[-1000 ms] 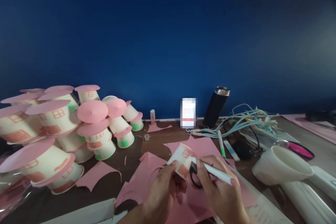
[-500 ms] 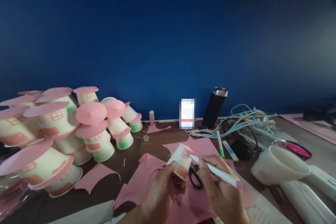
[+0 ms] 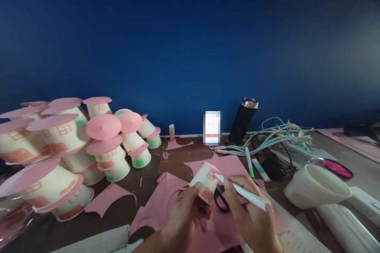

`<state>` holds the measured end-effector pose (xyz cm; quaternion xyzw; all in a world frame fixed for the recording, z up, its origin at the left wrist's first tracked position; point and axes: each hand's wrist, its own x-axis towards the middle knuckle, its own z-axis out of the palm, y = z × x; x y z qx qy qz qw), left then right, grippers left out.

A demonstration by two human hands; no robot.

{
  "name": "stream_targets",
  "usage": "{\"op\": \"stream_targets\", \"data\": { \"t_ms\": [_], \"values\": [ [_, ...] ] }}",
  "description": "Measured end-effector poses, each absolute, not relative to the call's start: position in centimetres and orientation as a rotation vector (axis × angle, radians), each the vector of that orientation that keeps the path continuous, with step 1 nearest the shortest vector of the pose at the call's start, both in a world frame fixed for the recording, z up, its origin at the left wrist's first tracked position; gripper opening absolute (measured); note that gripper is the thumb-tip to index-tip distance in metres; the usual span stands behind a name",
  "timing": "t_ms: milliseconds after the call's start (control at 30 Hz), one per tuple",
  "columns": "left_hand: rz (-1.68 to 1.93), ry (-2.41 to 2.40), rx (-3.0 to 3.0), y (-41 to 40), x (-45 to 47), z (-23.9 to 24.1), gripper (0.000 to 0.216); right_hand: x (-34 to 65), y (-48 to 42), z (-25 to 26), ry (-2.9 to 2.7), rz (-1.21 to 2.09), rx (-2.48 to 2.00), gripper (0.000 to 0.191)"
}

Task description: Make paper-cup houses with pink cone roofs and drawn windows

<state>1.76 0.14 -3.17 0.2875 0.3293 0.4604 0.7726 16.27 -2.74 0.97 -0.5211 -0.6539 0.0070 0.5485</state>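
My left hand point(image 3: 185, 209) is closed around a small white paper cup point(image 3: 204, 182), held tilted. A reddish window and a filled reddish door are drawn on its side. In my right hand point(image 3: 252, 213) is a white marker point(image 3: 246, 194) with a pink end, gripped like a pen. Its tip touches the cup wall or lies very close to it, beside the drawn window. Just behind the cup, black-handled scissors point(image 3: 221, 201) lie on pink paper point(image 3: 213, 229), partly covered by my hands.
Stacked cup houses with pink paper roofs point(image 3: 103, 126) crowd the left. Pink scraps point(image 3: 110, 199) lie nearby. Toward the back stand a glue stick point(image 3: 171, 132), a blurred phone point(image 3: 211, 128) and a black flask point(image 3: 244, 120). Cables point(image 3: 267, 140), a green-tipped marker point(image 3: 249, 163) and a white cup-shaped object point(image 3: 316, 187) are at right.
Almost nothing differs. Both hands keep their hold on the cup and marker, with the marker tip still at the drawn window. The whole view has shifted very slightly.
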Motion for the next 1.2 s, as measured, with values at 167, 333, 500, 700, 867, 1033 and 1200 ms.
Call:
{"op": "stream_targets", "data": {
  "t_ms": [167,333,500,700,867,1033,1200],
  "values": [
    [0.994,0.701,0.647,0.07,1.72,-3.28,0.042,16.3,-2.64,1.02,-1.551,0.008,-1.253,0.007],
    [0.988,0.672,0.668,-0.08,1.66,-3.24,0.043,16.21,-2.76,1.11,-1.545,0.027,-1.265,0.007],
    [0.981,0.659,0.664,-0.01,1.71,-3.33,0.043,16.14,-2.75,1.1,-1.53,0.092,-1.29,0.009],
    [0.987,0.684,0.674,-0.11,1.65,-3.14,0.045,16.08,-2.79,1.24,-1.547,0.079,-1.283,0.01],
    [0.989,0.699,0.661,-0.12,1.66,-2.97,0.043,16.03,-2.8,1.26,-1.566,0.058,-1.265,0.01],
    [0.995,0.708,0.658,-0.1,1.71,-2.9,0.046,16.03,-2.81,1.11,-1.544,0.127,-1.262,0.01],
    [1.002,0.707,0.659,-0.07,1.76,-3.0,0.046,15.85,-2.85,1.39,-1.556,0.136,-1.251,0.011]
  ]
}}
